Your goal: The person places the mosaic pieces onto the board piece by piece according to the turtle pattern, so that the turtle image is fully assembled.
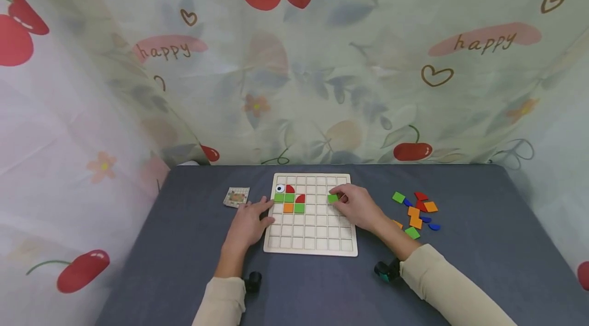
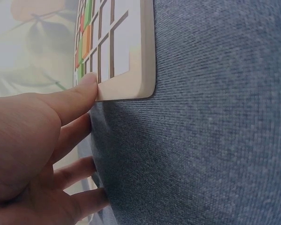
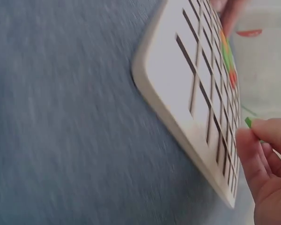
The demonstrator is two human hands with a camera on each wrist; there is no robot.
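Note:
A pale wooden grid board (image 1: 313, 244) lies on the table. In its upper left cells sit green squares (image 1: 299, 208), red quarter-round pieces (image 1: 300, 198), an orange square (image 1: 288, 208) and a round eye piece (image 1: 280, 188). My right hand (image 1: 361, 207) pinches a green square tile (image 1: 333, 198) between thumb and fingers over the board's right side; in the right wrist view only the edge of that tile (image 3: 248, 123) shows. My left hand (image 1: 248, 224) touches the board's left edge, its thumb (image 2: 79, 96) on the rim and the other fingers spread beside it.
Right of the board lies a loose group of tiles: green squares (image 1: 412, 233), orange squares (image 1: 430, 207), red pieces (image 1: 421, 196) and blue pieces (image 1: 434, 227). A small picture card (image 1: 236, 197) lies left of the board. A printed curtain (image 1: 322, 126) hangs behind the dark table (image 1: 184, 264).

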